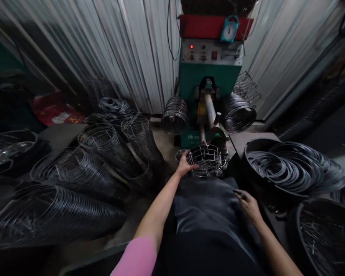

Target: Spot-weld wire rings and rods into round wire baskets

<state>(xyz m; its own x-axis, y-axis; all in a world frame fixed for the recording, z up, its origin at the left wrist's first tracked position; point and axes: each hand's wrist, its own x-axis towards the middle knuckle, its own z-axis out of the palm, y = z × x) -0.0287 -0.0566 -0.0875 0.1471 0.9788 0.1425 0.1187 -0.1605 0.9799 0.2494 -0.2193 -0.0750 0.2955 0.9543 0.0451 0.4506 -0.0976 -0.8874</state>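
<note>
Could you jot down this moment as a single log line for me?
left hand grips wire basket rim, before green machine | right hand low over dark apron, grip unclear | wire rings in black tub

Dim overall; corrugated wall [143,50] brightest, lit from above. Edges dark, fisheye-warped, wire stacks [74,172] softly blurred.

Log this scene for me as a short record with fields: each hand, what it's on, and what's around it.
setting: green machine against a corrugated wall, teal clock at its red top
left hand: grip closed on the rim of a wire basket in front of the machine
right hand: low beside the dark apron; grip unclear
left side: stacked wire cages lying on their sides
right side: black tub holding wire rings
</note>
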